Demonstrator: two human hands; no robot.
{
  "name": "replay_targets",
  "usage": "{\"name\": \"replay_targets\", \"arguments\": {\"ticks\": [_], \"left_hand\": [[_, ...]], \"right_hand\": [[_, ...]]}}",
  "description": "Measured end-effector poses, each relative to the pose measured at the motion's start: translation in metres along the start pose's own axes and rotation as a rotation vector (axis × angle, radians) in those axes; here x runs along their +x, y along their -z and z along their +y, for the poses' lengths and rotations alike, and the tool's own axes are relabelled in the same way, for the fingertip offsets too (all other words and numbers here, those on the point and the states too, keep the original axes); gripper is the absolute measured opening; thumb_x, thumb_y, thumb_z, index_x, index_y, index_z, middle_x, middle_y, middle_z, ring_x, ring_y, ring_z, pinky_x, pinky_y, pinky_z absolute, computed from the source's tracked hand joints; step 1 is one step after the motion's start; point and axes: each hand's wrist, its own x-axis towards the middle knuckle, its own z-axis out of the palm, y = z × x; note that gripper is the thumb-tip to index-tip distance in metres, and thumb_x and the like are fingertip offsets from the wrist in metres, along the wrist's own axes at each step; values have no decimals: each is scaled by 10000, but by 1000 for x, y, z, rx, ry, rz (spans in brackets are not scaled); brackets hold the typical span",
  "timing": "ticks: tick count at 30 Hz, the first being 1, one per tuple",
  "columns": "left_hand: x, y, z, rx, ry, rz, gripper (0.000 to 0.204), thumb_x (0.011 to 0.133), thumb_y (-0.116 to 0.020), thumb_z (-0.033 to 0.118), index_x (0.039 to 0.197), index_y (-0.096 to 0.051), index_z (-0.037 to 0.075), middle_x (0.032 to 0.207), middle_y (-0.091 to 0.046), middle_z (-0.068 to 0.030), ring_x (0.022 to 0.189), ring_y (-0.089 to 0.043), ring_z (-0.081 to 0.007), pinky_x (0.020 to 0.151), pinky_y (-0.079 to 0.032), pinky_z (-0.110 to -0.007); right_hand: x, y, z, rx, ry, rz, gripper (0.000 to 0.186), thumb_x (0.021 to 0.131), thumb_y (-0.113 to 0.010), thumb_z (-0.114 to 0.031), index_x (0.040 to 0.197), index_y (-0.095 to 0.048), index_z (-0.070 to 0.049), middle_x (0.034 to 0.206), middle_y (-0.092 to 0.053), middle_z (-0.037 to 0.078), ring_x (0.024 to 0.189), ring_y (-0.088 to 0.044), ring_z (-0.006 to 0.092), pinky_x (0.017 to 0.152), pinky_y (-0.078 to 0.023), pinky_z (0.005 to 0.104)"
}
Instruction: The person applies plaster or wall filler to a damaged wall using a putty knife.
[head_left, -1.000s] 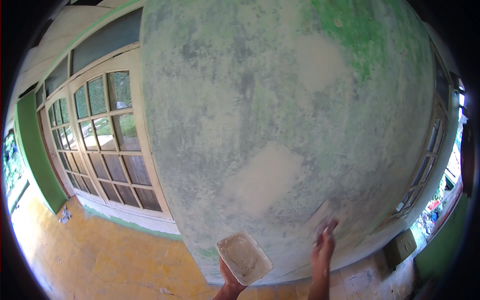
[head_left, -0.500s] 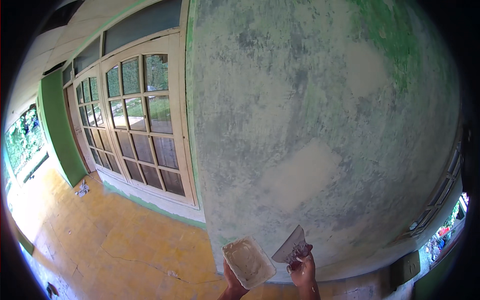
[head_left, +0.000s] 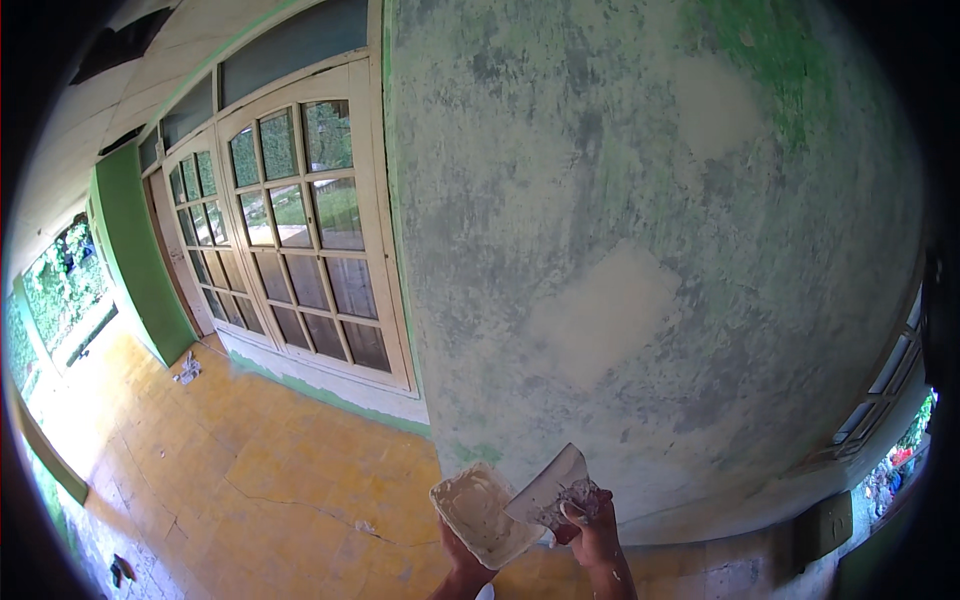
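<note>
My left hand [head_left: 460,560] is closed around a small whitish rectangular tub [head_left: 516,554], gripping it from its left and underside. Pale, creamy paste [head_left: 480,508] coats the inside of the tub. In my right hand [head_left: 595,540] is a wide putty knife [head_left: 550,485] with smears of paste near its grip. Its blade tilts toward the tub, and its left corner overlaps the tub's right rim; whether they touch I cannot tell. Behind both hands stands a patchy grey-green wall [head_left: 500,370] with a smooth beige filled patch [head_left: 615,310].
A second beige patch [head_left: 715,105] lies higher on the wall beside green paint. To the left are a cream-framed, many-paned window [head_left: 290,240] and a green pillar [head_left: 145,255]. Yellow floor tiles [head_left: 290,480] carry cracks and a crumpled scrap [head_left: 187,368]. A louvred window [head_left: 872,390] is at far right.
My right hand has brought the putty knife left, up to the tub's rim. The tub has shifted slightly left, and the view has turned a little.
</note>
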Motion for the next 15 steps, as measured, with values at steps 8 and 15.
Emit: {"name": "replay_targets", "arguments": {"ticks": [8, 15], "left_hand": [[-7, -4, 24, 35, 76, -91, 776, 987, -365, 719, 1512, -501, 163, 1455, -571, -127, 1336, -576, -388, 1103, -477, -613], [24, -25, 58, -23, 191, -231, 848, 973, -342, 773, 1565, -440, 173, 1479, -555, -137, 1354, -570, -388, 1114, -475, -601]], "right_hand": [[-27, -54, -18, -398, 1, -63, 210, 980, -678, -64, 1154, -647, 48, 894, -704, 67, 687, -652, 112, 545, -610, 327], [-15, -102, -20, -517, 132, 17, 211, 979, -692, -72, 1141, -662, 61, 895, -709, 79, 678, -652, 118, 511, -589, 303]]}}
